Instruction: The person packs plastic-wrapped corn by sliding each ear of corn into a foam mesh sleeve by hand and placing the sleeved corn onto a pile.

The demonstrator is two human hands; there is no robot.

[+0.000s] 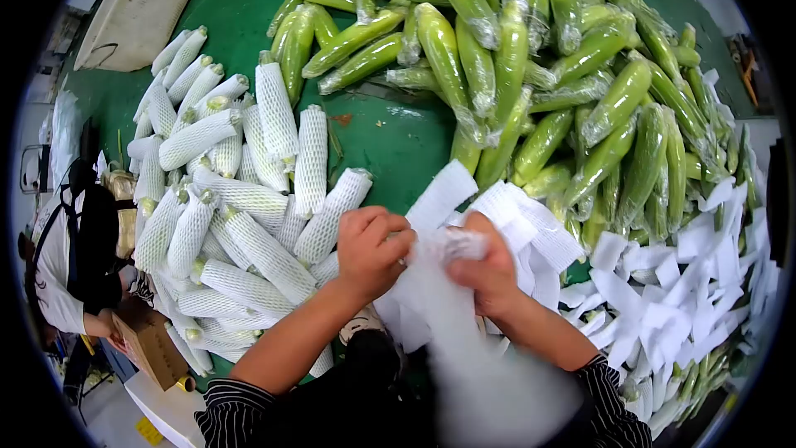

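My left hand has its fingers curled, pinching the edge of a white foam net sleeve. Close to its right, my right hand is closed round the bunched upper part of the same white material, whose lower end hangs blurred over my lap. Flat white foam sleeves lie in a stack just beyond my hands. Left of my hands is a heap of green vegetables in white foam nets. Beyond and to the right, green vegetables in clear film are piled up.
The green table lies under everything. Many loose white foam strips cover its right side. A pale sack lies at the back left. At the left edge a person has a hand by a cardboard box.
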